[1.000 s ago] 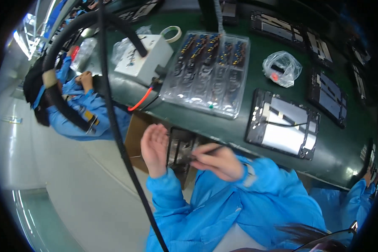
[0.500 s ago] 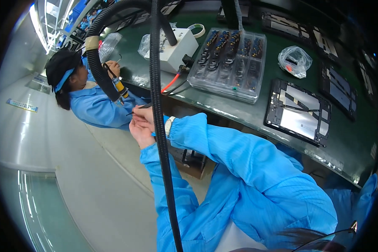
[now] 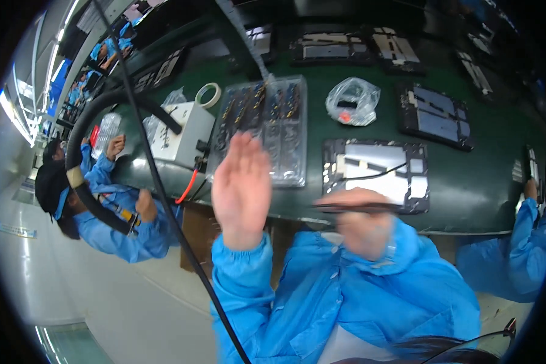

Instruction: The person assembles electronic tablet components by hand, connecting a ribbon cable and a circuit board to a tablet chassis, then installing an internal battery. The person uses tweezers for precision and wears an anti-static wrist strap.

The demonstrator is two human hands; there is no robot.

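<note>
My left hand [image 3: 242, 188] is raised with its palm facing me. Its fingers are stretched out together, and nothing shows in it. Behind the fingertips lies a clear compartment tray [image 3: 294, 173] with rows of small dark parts. My right hand [image 3: 367, 227], smeared by motion, is closed around dark slim tweezers [image 3: 361, 207] that lie roughly level and point left. Just beyond that hand an opened tablet [image 3: 417, 176] rests near the bench edge. Its inside shows silver plates, and a black cable [image 3: 379, 174] runs across them.
A white box [image 3: 179, 136] with a black hose and a red tube [image 3: 189, 187] stands left of the tray. A tape roll [image 3: 208, 95], a clear plastic bag [image 3: 353, 100] and more opened tablets [image 3: 434, 115] lie on the green bench. Co-workers sit at left [image 3: 121, 227] and right [image 3: 528, 242].
My hands were together at the left near the co-worker. Now they are apart in front of the bench, the right one with the tweezers farther right. The view has turned right.
</note>
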